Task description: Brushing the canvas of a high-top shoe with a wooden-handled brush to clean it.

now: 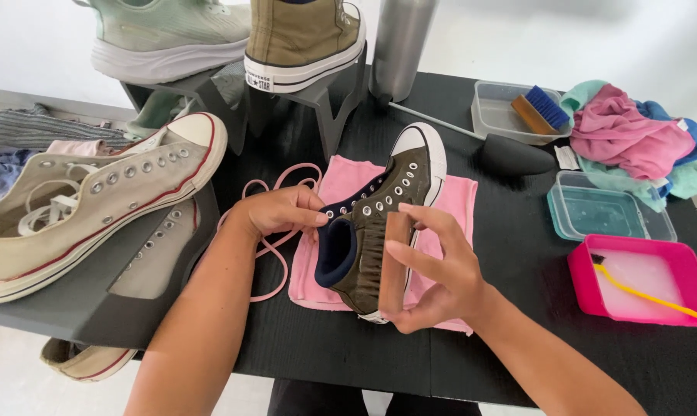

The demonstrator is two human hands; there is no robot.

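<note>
The olive high-top sneaker (387, 212) lies on its side on a pink cloth (449, 200) at the centre of the black desk (518, 246), toe pointing away from the person. The left hand (279, 209) grips the sneaker at its collar, fingers on the eyelet row. The right hand (441, 270) grasps a wooden brush (395, 262), pressed against the sneaker's side. Pink laces (268, 246) lie just left of the cloth. A pink tray (641, 277) holding a yellow toothbrush (649, 294) sits well to the right.
</note>
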